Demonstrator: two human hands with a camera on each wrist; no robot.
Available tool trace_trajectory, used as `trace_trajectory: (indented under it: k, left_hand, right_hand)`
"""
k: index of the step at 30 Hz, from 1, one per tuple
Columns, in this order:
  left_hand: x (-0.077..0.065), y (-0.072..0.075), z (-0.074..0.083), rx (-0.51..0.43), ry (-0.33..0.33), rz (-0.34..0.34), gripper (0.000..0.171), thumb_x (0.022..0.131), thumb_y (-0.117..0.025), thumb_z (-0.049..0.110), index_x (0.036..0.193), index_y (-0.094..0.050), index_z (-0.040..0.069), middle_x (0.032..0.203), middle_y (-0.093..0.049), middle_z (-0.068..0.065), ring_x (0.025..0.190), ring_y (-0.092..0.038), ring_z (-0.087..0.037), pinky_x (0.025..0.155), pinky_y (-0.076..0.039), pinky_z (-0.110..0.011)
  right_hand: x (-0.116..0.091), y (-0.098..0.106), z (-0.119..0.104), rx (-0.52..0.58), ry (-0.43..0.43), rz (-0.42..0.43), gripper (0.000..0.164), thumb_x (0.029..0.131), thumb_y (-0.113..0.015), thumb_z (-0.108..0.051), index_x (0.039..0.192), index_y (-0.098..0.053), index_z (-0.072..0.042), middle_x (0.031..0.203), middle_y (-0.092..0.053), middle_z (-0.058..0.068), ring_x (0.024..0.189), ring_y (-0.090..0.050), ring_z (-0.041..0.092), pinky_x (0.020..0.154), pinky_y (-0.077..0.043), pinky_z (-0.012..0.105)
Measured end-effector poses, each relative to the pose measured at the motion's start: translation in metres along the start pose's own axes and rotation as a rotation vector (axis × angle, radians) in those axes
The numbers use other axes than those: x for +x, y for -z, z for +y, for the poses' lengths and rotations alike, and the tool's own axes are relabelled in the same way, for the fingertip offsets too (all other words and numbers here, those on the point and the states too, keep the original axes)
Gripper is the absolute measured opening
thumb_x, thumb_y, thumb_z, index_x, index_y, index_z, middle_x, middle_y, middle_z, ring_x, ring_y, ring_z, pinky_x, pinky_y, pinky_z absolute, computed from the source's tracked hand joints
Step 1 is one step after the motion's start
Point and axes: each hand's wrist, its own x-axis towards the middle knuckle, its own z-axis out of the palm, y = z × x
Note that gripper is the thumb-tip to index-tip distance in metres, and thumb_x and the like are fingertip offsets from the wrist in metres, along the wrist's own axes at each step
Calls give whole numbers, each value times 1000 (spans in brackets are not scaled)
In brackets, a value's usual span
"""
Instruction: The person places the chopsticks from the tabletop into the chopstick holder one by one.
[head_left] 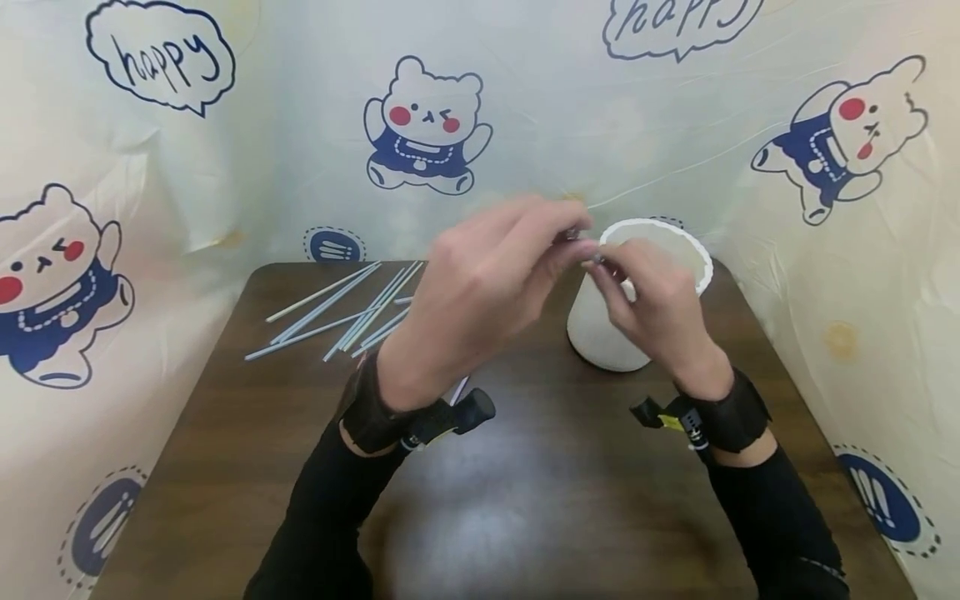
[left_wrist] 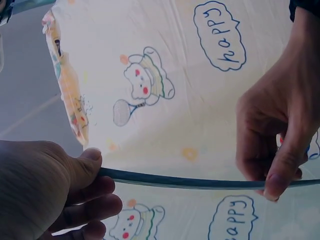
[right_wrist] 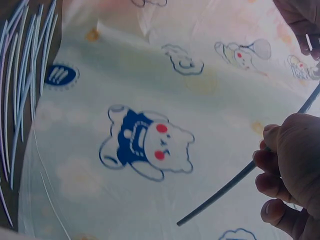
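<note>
Both hands hold one thin blue-grey stick (left_wrist: 185, 182), raised above the table. Thumb and fingers of my left hand (head_left: 487, 283) pinch one end of it, which shows clearly in the left wrist view. Further along, my right hand (head_left: 660, 300) pinches the stick between thumb and fingers. In the right wrist view its free end sticks out past the right fingers (right_wrist: 270, 160). From the head camera the fingertips of both hands nearly meet, and most of the stick is hidden. Right behind the right hand stands a white tapered bin (head_left: 600, 333).
Several thin pale sticks (head_left: 322, 304) lie crossed in a loose pile at the back left of the brown table (head_left: 510, 500); the left arm covers part of them. A light cloth (head_left: 300, 150) printed with bears hangs around the back and sides.
</note>
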Motion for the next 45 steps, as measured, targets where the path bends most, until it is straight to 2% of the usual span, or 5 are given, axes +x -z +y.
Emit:
trace_trajectory:
  k: [5, 15, 20, 31, 45]
  left_hand:
    - [23, -20, -3, 7, 24, -113, 24, 110, -60, 17, 116, -75, -1, 105, -78, -10, 88, -72, -19, 82, -58, -22]
    - [43, -75, -32, 13, 145, -343, 23, 111, -57, 22, 116, -70, 3, 105, -69, -6, 88, -62, -19, 77, -50, -23]
    - [37, -100, -46, 37, 192, -409, 20, 110, -61, 21, 116, -69, 5, 104, -67, -6, 92, -61, -19, 79, -49, -22]
    - [10, -146, -59, 11, 260, -523, 19, 109, -61, 22, 117, -69, 7, 106, -71, -5, 91, -62, -17, 79, -51, -22]
    - [-12, -172, -66, -20, 301, -587, 22, 111, -58, 23, 120, -74, 10, 105, -75, -2, 89, -63, -14, 79, -51, -24]
  right_hand:
    - [7, 16, 25, -55, -36, 14, 13, 97, -69, 5, 109, -69, 8, 80, -63, 19, 70, -54, 28, 66, -34, 28]
    - [-6, 18, 70, -120, -186, -209, 15, 100, -69, -2, 114, -68, 4, 84, -66, 18, 75, -58, 29, 68, -37, 26]
    - [-15, 17, 80, -115, -271, -290, 5, 98, -73, -4, 100, -71, 1, 83, -71, 14, 76, -64, 27, 70, -42, 27]
    - [-25, 23, 82, -111, -311, -389, 5, 96, -74, -6, 98, -73, -2, 76, -70, 11, 71, -65, 25, 65, -48, 35]
    - [-32, 21, 83, -78, -320, -395, 4, 94, -76, -6, 97, -76, -4, 77, -73, 9, 72, -66, 22, 65, -51, 36]
